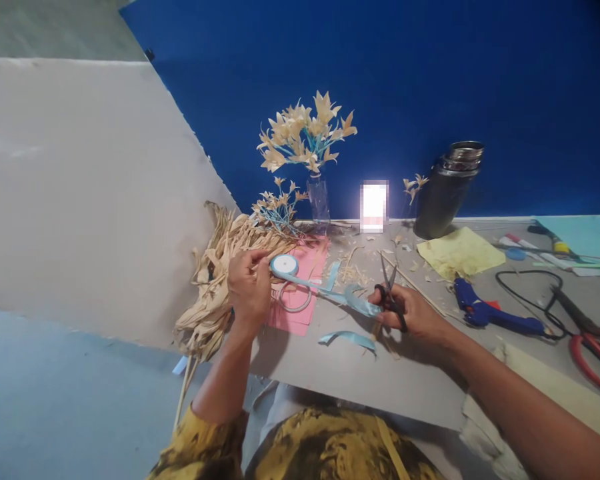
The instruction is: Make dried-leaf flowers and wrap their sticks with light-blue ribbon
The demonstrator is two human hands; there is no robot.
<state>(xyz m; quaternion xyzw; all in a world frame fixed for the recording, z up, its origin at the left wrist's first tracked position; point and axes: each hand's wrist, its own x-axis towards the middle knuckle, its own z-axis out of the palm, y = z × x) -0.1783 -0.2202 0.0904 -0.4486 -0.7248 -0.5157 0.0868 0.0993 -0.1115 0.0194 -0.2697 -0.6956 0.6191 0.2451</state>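
My left hand [249, 285] is closed at the edge of a white spool [285, 265] wound with light blue ribbon. From the spool the blue ribbon [325, 291] stretches across to my right hand [417, 312]. That hand grips black-handled scissors [388, 280], blades pointing up and slightly apart, and the ribbon's end lies at its fingertips. Below the ribbon rests a loose blue ribbon piece [349, 339]. Under the spool are a pale ring [281, 303] and sheets of pink paper [300, 321].
Dried husks [213, 293] pile up at the left. Behind stand a clear bottle [319, 200] of husk flowers [305, 130] and a dark flask [443, 193]. At the right lie a blue glue gun [497, 310], yellow paper [460, 253] and red-handled shears [587, 340]. Scraps litter the table [325, 363].
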